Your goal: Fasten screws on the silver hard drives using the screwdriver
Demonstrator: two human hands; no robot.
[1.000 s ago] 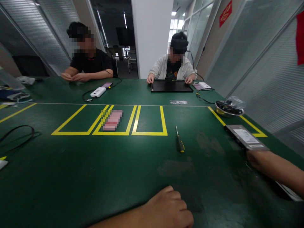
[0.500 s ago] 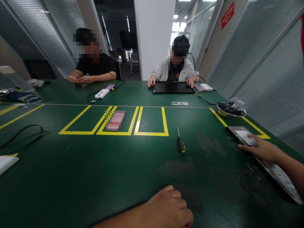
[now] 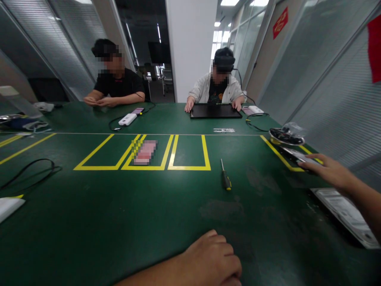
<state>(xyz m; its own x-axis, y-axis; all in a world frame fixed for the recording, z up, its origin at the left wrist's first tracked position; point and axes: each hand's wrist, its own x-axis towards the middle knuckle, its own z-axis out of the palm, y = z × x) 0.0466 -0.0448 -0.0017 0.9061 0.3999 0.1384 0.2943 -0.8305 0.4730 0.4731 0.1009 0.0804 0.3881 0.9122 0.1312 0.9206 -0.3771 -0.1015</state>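
Since the earlier frame, my right hand had lifted a flat grey rectangular device off the green work mat at the right of the frame and carried it up toward the shallow metal bowl of dark parts. Its fingers were stretched along the device's near end, thumb side under it; the exact pinch I could not tell. Below it, at lower right, lay a long silvery flat panel on the mat, apart from the hand. My left hand, at lower centre, rested loosely curled on the mat, holding nothing. A black-handled screwdriver with a yellow tip lay right of centre, just beside the yellow taped rectangles. At the upper centre, another person's hands rested on a black flat panel.
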